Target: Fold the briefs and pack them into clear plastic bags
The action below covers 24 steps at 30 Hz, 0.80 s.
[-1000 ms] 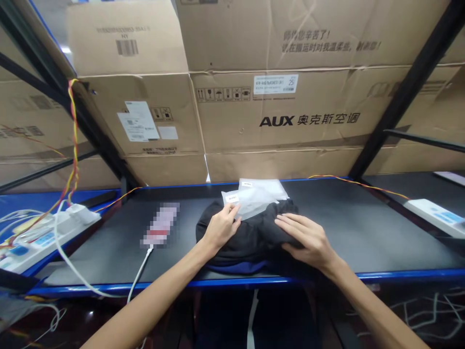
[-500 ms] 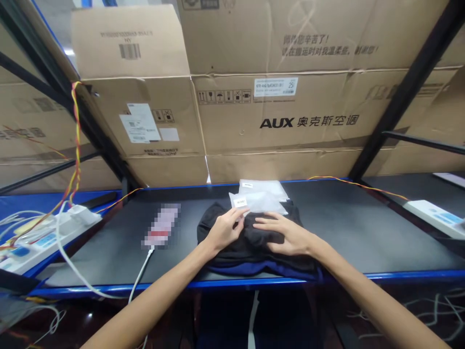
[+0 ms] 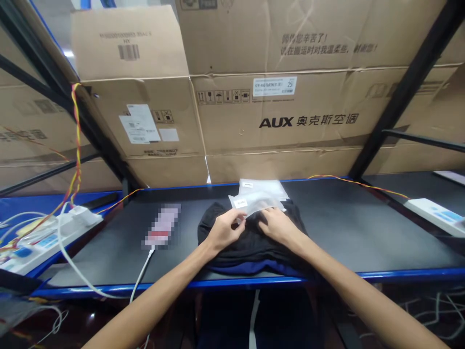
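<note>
A folded black garment (image 3: 250,242) lies near the front edge of the dark bench (image 3: 345,228), on top of a blue one. A clear plastic bag (image 3: 256,202) with a small white label rests on its far side. My left hand (image 3: 225,229) pinches the near edge of that bag. My right hand (image 3: 276,224) has its fingers curled on the bag's edge right beside the left hand. A second flat plastic bag (image 3: 263,186) lies just behind, farther back on the bench.
Large cardboard boxes (image 3: 290,116) are stacked as a wall behind the bench. A blurred small device (image 3: 162,230) with a white cable lies to the left. White power strips (image 3: 43,232) and coloured wires sit far left; another strip (image 3: 436,215) sits at right. Black frame posts (image 3: 399,92) slant overhead.
My right hand has slid left across the black garment and up onto the edge of the plastic bag, meeting my left hand. The left hand kept its pinch on the bag.
</note>
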Tool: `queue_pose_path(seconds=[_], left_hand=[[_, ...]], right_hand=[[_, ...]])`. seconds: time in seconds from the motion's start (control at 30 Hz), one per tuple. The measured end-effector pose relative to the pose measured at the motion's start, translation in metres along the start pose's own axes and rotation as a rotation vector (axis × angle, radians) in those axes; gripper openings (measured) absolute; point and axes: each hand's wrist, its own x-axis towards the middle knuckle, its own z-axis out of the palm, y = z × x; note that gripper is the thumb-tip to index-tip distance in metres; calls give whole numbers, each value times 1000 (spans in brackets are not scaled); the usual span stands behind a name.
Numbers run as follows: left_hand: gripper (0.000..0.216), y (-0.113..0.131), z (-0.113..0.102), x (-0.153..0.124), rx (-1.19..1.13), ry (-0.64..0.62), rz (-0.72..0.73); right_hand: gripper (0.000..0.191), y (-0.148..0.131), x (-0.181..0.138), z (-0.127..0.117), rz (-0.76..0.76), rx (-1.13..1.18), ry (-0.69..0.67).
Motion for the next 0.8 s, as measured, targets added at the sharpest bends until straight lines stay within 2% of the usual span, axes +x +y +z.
queue_pose_path(seconds=[0.1, 0.17, 0.27, 0.37, 0.5, 0.67, 0.8], left_hand=[[17, 0, 0, 1, 21, -17, 27], [14, 0, -1, 1, 31, -29, 17], [12, -1, -2, 2, 4, -39, -26], [10, -1, -4, 2, -15, -29, -49], [11, -1, -4, 3, -40, -15, -55], [13, -3, -4, 3, -56, -27, -23], [14, -5, -5, 1, -36, -36, 48]], right_hand=[[43, -3, 5, 4, 64, -11, 27], [44, -4, 4, 2, 53, 0, 24], [41, 4, -5, -8, -56, 44, -23], [53, 19, -18, -17, -217, 122, -79], [51, 30, -23, -16, -335, 133, -113], [40, 12, -7, -9, -317, -2, -48], [39, -3, 8, -1, -228, -73, -97]])
